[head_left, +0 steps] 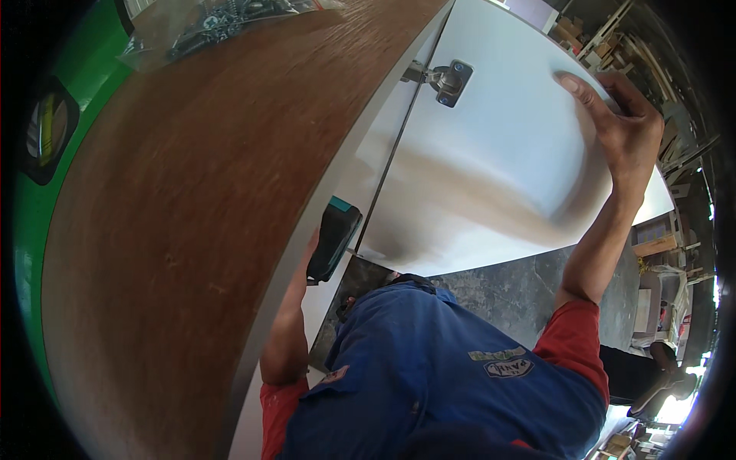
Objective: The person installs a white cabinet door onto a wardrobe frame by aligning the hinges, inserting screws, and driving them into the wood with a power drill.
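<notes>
blue work garment [414, 360], red short sleeves [576, 333], shield-shaped chest badge [508, 368], small pale-red patch [335, 376]

Timber [655, 245] and bright light [676, 410] edge the grey floor [529, 282].

Board [192, 192] rough-grained brown wood, bag [157, 42] glossy clear plastic at board's far edge, door [498, 153] smooth glossy white, hinge [455, 83] shiny metal
</notes>
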